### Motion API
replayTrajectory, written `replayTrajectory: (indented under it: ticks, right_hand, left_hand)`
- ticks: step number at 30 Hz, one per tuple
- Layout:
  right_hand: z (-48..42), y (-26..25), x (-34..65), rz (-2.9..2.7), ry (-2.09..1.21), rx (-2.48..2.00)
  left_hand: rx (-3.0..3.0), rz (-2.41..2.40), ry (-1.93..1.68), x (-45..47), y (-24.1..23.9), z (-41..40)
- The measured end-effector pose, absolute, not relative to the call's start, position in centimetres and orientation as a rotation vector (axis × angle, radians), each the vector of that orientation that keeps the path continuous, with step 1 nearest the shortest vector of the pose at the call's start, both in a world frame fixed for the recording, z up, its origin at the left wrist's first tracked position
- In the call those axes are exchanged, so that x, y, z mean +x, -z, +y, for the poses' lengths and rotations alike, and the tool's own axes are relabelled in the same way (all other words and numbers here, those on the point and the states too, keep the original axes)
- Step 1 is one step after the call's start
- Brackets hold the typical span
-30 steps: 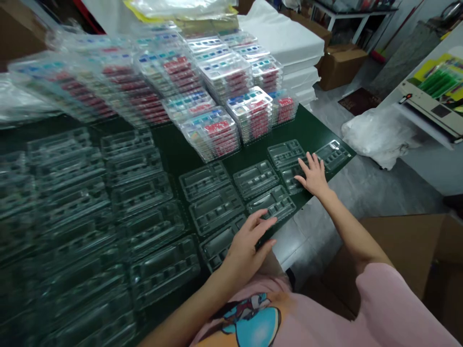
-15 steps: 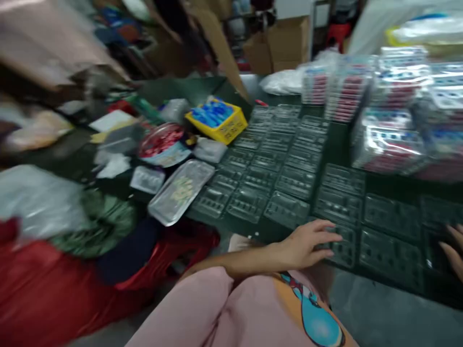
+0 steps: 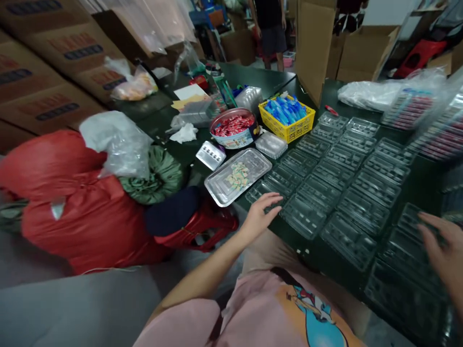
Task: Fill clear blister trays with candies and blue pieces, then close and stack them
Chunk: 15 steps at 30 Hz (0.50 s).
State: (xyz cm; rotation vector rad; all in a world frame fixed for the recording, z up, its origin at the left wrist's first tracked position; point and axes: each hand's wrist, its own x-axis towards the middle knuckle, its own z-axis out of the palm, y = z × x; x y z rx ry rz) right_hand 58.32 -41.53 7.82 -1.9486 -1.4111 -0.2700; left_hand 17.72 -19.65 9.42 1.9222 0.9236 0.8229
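My left hand [image 3: 261, 215] hovers at the near left corner of the rows of clear plastic blister trays [image 3: 306, 216]. Its fingers are apart and hold nothing. At the right edge my right hand [image 3: 444, 246], partly cut off, is over more trays with its fingers spread and nothing visible in them. Beyond my left hand lies a metal tray [image 3: 217, 190] with a small heap of pale, greenish pieces [image 3: 238, 176]. Behind it stand a round tin [image 3: 233, 140] of red wrapped pieces and a yellow basket [image 3: 289, 129] of blue items.
Packed blister sets [image 3: 407, 108] are stacked at the right. Red sacks [image 3: 87, 212] and a red stool [image 3: 213, 230] stand left of the dark green table [image 3: 144, 115]. Cartons [image 3: 54, 62] rise behind them. A person [image 3: 273, 29] stands at the back.
The view has swung left, so the table contents sit further right. My left hand has moved from the near middle trays to the leftmost ones. More of my right hand now shows.
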Motion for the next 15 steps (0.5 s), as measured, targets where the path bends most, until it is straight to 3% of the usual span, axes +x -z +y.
replayTrajectory:
  ticks: [7, 15]
  right_hand:
    - [-15.3, -8.1, 45.2, -1.881, -0.02, -1.631]
    - [3.0, -7.0, 34.3, -2.258, -0.182, -2.106]
  left_hand:
    - [1.639, 0.999, -0.94, 12.2, -6.5, -15.1]
    - [1.552, 0.996, -1.015, 10.7, -5.7, -12.6]
